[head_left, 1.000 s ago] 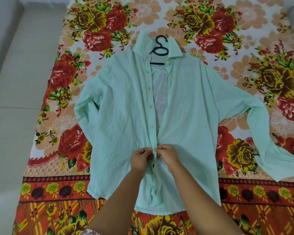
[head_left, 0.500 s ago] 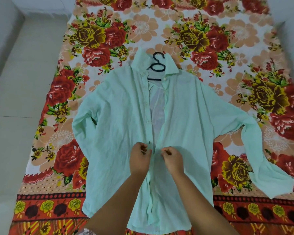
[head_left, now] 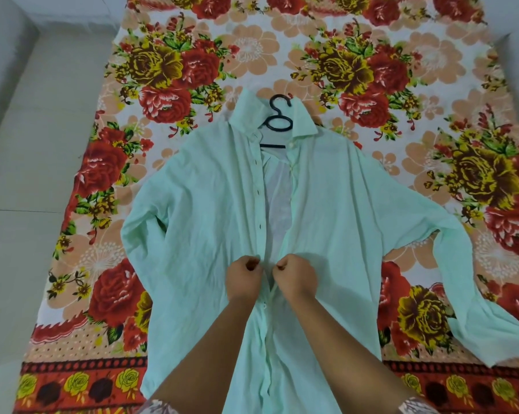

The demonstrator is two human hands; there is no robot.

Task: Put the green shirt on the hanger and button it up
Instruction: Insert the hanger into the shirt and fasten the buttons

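Observation:
The pale green shirt [head_left: 210, 222] lies flat on its back, sleeves spread, with a black hanger [head_left: 277, 122] inside it; the hook and bar show at the open collar. The front is parted from the collar down to my hands and closed below them, where a white button [head_left: 264, 306] shows. My left hand [head_left: 244, 277] pinches the buttonhole placket at mid-chest. My right hand [head_left: 295, 276] pinches the opposite edge, a small gap apart from the left.
The shirt rests on a floral sheet [head_left: 174, 94] in red, yellow and peach. Pale tiled floor [head_left: 28, 174] runs along the left, and a light wall edge [head_left: 518, 40] rises at the far right.
Both hands have moved up the front from the lower placket to mid-chest. They were touching at one point and now hold the two edges slightly apart. The view has tilted downward.

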